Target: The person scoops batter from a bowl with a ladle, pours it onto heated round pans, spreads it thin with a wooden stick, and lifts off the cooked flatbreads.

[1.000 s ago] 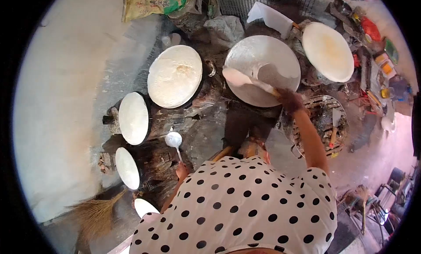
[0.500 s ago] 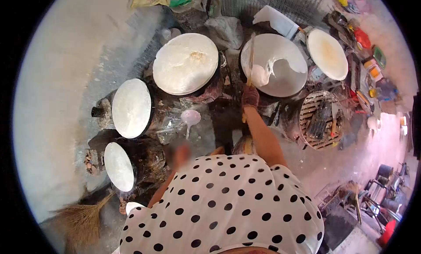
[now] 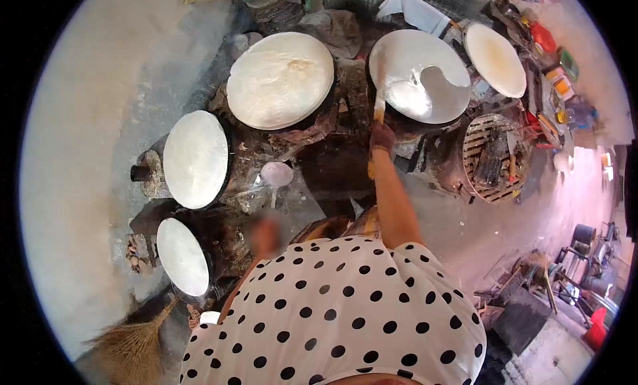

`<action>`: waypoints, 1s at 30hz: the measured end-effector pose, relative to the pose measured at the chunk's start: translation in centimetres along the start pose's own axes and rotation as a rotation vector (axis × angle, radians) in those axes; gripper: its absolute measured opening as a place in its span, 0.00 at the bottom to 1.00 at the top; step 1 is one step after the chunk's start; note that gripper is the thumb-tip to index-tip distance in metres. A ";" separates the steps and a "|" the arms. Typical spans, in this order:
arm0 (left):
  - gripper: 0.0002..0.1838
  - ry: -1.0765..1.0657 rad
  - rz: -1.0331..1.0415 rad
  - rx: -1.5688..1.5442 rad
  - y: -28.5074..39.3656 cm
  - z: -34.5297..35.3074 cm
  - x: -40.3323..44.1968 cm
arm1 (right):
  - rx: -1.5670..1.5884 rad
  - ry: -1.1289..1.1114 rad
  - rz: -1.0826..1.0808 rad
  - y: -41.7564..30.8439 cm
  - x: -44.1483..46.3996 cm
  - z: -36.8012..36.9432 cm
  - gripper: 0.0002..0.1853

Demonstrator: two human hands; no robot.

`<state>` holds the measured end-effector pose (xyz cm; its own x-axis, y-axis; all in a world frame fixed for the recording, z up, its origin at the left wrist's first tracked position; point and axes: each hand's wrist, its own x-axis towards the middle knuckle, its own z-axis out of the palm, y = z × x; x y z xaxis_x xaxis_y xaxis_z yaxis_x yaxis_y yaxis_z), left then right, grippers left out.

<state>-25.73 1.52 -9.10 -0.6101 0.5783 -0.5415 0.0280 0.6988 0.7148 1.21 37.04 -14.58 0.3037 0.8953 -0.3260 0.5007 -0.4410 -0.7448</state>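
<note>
My right hand [image 3: 381, 137], in a dark covering like a glove, is closed around a long wooden spreader [image 3: 379, 93]. Its blade reaches up across the left side of a round griddle [image 3: 458, 89], where white batter [image 3: 407, 96] lies spread, leaving a curved grey patch of bare surface at the right. My left hand [image 3: 267, 234] is low in front of my body and blurred; its fingers do not show clearly. From it the handle of a pale pink ladle [image 3: 276, 174] points away, the bowl above the floor between the stoves.
Left of the worked griddle are a large griddle [image 3: 280, 81] and two smaller griddles [image 3: 195, 159] [image 3: 182, 257], each covered in white. Another round pan [image 3: 495, 59] stands at the right. Nearby is a slatted round stove top [image 3: 473, 149] with dark pieces. A straw broom [image 3: 136, 342] lies lower left.
The spreader has swept the batter across more of the griddle, and the bare patch has shrunk to the right. The ladle has shifted slightly left. The whole view has moved a little.
</note>
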 end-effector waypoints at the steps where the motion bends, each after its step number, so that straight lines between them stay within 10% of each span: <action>1: 0.25 -0.044 0.024 -0.033 -0.2 -0.5 0.6 | -0.096 0.006 -0.054 1.1 -0.6 -1.5 0.15; 3: 0.25 -0.103 0.044 -0.082 -1.4 -0.8 1.7 | -0.475 0.131 -0.295 5.1 -0.4 -4.2 0.16; 8: 0.23 0.039 0.446 0.100 -4.4 1.9 5.2 | -0.041 0.146 0.250 9.8 1.1 -10.3 0.24; 10: 0.23 -0.090 0.127 -0.189 0.9 2.5 2.7 | 0.011 0.111 0.248 9.6 2.1 -10.1 0.25; 16: 0.23 -0.060 0.329 0.035 1.5 5.8 4.3 | -0.176 -0.196 -0.069 10.9 2.8 -7.8 0.26; 17: 0.23 -0.169 0.064 -0.199 8.2 6.0 -0.1 | -0.173 -0.203 -0.085 12.9 3.5 -8.8 0.27; 24: 0.22 -0.100 0.028 -0.286 11.9 10.5 -1.4 | -0.092 -0.195 0.042 13.3 9.4 -22.0 0.30; 30: 0.22 -0.178 0.072 -0.254 16.1 14.3 -4.7 | -0.151 -0.208 0.017 16.5 13.3 -17.4 0.26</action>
<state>-11.08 16.05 -1.42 -0.4654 0.7027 -0.5382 -0.1464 0.5386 0.8298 27.64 40.53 -21.08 0.1476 0.8747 -0.4616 0.6168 -0.4463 -0.6484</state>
